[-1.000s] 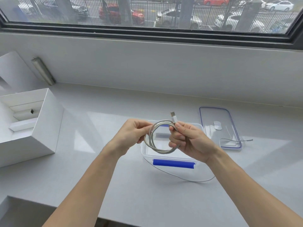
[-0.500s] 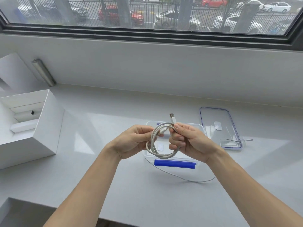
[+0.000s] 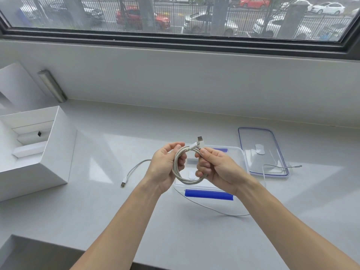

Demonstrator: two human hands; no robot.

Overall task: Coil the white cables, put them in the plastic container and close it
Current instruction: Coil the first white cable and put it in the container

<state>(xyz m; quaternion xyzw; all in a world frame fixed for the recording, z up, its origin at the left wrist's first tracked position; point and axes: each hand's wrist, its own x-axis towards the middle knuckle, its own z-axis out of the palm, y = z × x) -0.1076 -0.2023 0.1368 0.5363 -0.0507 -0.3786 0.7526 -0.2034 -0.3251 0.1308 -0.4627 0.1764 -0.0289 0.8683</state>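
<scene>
A white cable (image 3: 187, 180) is wound into a small coil and held above the open plastic container (image 3: 240, 158), which has blue clips. My left hand (image 3: 165, 168) grips the coil's left side. My right hand (image 3: 216, 168) pinches its right side, with the USB plug (image 3: 200, 142) sticking up above the thumb. A second white cable (image 3: 134, 170) lies on the counter to the left, plug end nearest me. A thin white cable (image 3: 218, 208) loops on the counter in front of the container and runs up over the clear lid (image 3: 261, 137) to the right.
An open white cardboard box (image 3: 56, 152) stands at the left. A metal bar (image 3: 51, 85) leans in the back-left corner. The grey wall under the window rises behind the white counter (image 3: 194, 240), whose front edge is near me.
The coil has been turned and tightened between my hands, which moved slightly left. The cable on the counter at the left is now in view.
</scene>
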